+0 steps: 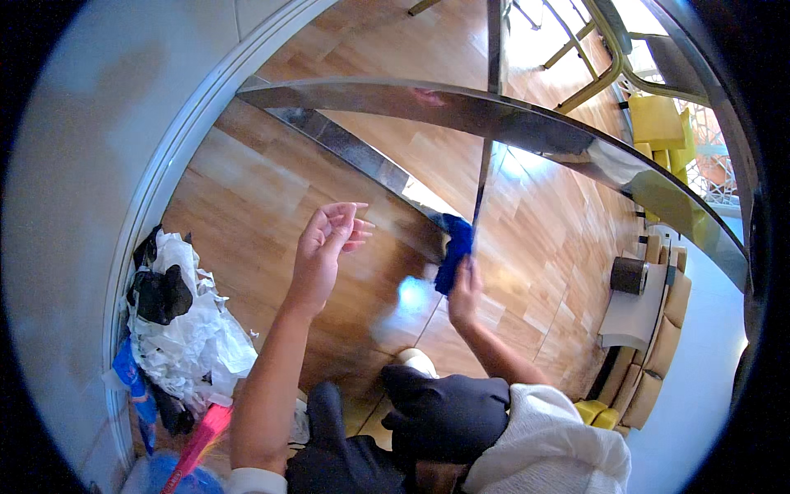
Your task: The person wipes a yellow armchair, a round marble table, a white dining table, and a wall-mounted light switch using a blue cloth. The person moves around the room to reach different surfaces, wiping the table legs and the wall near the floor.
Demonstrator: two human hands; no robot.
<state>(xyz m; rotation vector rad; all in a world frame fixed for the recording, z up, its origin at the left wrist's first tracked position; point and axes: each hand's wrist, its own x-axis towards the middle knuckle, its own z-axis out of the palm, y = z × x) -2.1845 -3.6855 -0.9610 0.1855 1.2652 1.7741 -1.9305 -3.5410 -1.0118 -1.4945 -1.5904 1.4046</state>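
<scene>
A dark blue cloth (455,256) is in my right hand (464,293). It is pressed around the lower end of a polished metal frame, where a slanting bar (364,154) and a thin upright bar (483,176) come together. Higher up, a broad curved metal band (457,111) crosses both bars and mirrors the room. My left hand (327,247) hangs in the air left of the frame, fingers loosely bent and apart, with nothing in it. The cloth and the thin bar partly hide my right fingers.
Crumpled white plastic sheeting (197,327) with black scraps lies against the wall at left. Below it are a blue packet (133,383) and a pink-red brush (207,426). Metal-legged chairs (592,68) stand beyond the frame; a tan sofa (654,346) is at right. Wood-look tiles (247,167) cover the floor.
</scene>
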